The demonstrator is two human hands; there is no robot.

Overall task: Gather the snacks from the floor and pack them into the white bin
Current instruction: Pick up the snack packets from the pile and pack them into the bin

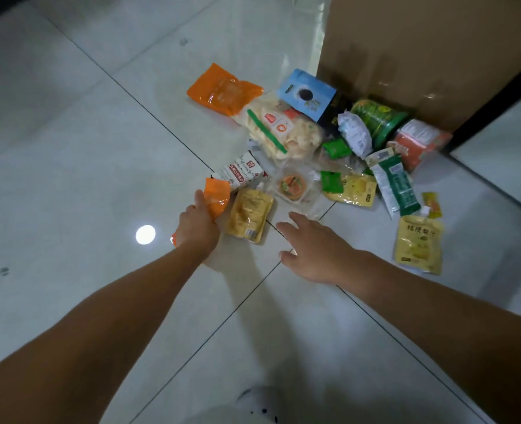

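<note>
Several snack packs lie scattered on the tiled floor in the head view. My left hand point(198, 221) grips a small orange packet point(217, 195), just left of a yellow pouch point(250, 215). My right hand point(309, 244) hovers open, fingers spread, near a clear pack with an orange disc point(292, 185). Farther off lie a large orange bag point(222, 88), a clear bag of pale chips point(280, 128), a white carton point(242, 171), a blue pouch point(306, 93), a green tub point(378, 119) and a yellow juice pouch point(418, 243). No white bin is in view.
A big cardboard box point(421, 47) stands behind the pile at the upper right. A dark frame edge point(497, 96) runs beside it. A white shoe tip point(259, 402) shows at the bottom. A lamp's glare point(145, 234) reflects on the floor.
</note>
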